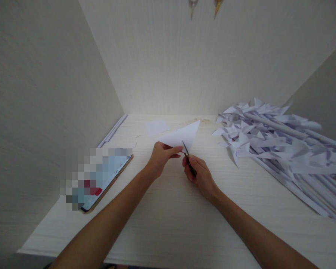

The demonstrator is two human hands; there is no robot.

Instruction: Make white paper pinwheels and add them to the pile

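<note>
White paper (182,135), left hand (160,160) pinching it beside scissors (188,161) the right hand (202,175) grips, may tear if it slips.

Phone (112,176) and paper pile (268,140) on pale table (162,224)

The one camera sat on the person's head and faced forward and down across the table (156,231), whose near edge ran along the bottom of the view. It was close: the left hand (158,158) and right hand (200,173) lay near mid-frame, seen from behind and above, beyond the forearms (109,215). The back wall (162,67) and side walls (44,93) enclosed the view.
</note>
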